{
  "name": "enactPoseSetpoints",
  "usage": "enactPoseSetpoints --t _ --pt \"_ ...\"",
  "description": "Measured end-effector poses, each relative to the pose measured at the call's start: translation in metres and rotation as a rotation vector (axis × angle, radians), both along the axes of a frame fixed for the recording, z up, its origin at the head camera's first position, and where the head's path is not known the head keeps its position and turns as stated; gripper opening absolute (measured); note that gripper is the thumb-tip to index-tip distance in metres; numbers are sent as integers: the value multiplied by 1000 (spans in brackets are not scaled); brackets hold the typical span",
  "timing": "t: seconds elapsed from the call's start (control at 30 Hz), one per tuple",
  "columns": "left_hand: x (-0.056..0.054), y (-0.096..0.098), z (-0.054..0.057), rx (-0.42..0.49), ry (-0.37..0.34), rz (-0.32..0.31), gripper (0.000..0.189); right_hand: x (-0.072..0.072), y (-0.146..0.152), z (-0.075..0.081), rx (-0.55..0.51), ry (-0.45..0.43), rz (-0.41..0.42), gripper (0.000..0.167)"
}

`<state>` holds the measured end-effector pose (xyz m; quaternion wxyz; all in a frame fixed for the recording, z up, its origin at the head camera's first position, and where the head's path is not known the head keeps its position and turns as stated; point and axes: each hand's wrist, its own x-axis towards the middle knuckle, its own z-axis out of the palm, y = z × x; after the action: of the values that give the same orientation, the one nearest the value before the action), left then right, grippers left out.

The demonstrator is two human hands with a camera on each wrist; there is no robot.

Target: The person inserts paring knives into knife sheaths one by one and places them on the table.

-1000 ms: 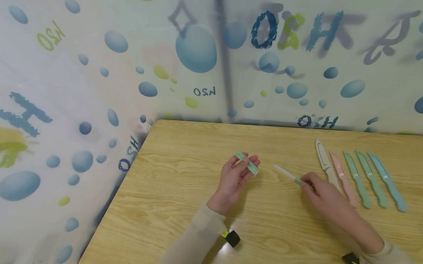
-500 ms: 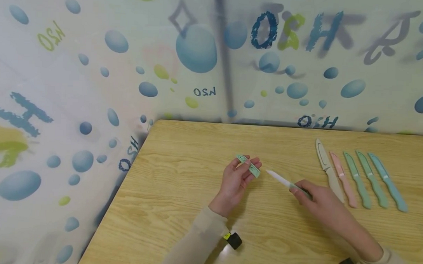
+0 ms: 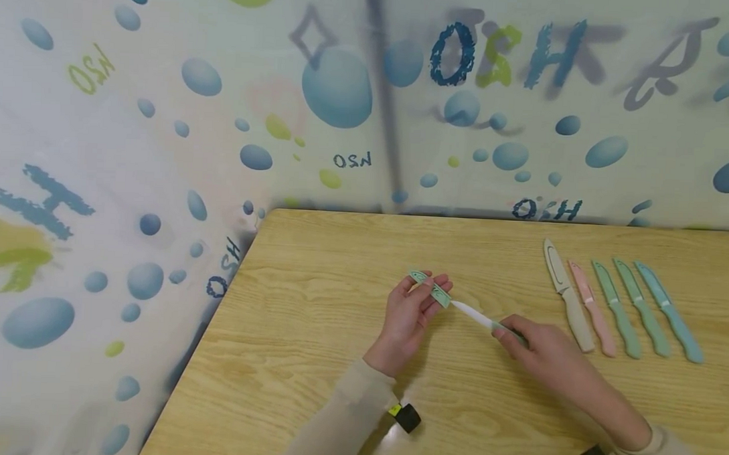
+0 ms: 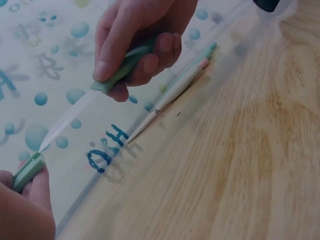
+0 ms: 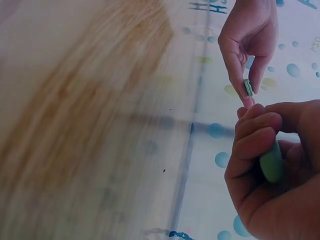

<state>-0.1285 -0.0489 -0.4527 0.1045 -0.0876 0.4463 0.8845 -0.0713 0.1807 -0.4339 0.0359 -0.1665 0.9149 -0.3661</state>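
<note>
My left hand (image 3: 405, 319) pinches a green patterned knife sheath (image 3: 440, 296) between thumb and fingers, palm turned up. In my right hand (image 3: 547, 351) is a knife with a white blade (image 3: 472, 314) and a green handle (image 4: 131, 62), the fingers curled round the handle. The blade points left, its tip right at the sheath's open end. In the left wrist view the tip meets the mouth of the sheath (image 4: 29, 172). From the right wrist, the handle's butt (image 5: 271, 165) shows inside the curled fingers and the blade is hidden behind them.
To the right, several sheathed knives lie side by side: a cream knife (image 3: 572, 312), a pink knife (image 3: 596, 319), green ones including a green knife (image 3: 623, 323), and a blue knife (image 3: 677, 322). The wooden table (image 3: 290, 285) ends at a patterned wall (image 3: 342, 180).
My right hand has moved left and slightly down, bringing the blade tip from a gap away up to the sheath's mouth. My left hand has shifted slightly right and down, still holding the sheath.
</note>
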Motion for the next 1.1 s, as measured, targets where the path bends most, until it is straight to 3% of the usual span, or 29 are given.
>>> enactPoseSetpoints --t 0.53,0.93,1.1 --pt "3 4 0 32 13 -14 36 0 -8 5 24 -98 -17 28" --pt "2 6 -7 31 70 -50 36 -1 -10 5 14 -97 -15 28" --pt "4 6 -6 41 65 -61 26 -2 -11 6 12 -113 -3 29"
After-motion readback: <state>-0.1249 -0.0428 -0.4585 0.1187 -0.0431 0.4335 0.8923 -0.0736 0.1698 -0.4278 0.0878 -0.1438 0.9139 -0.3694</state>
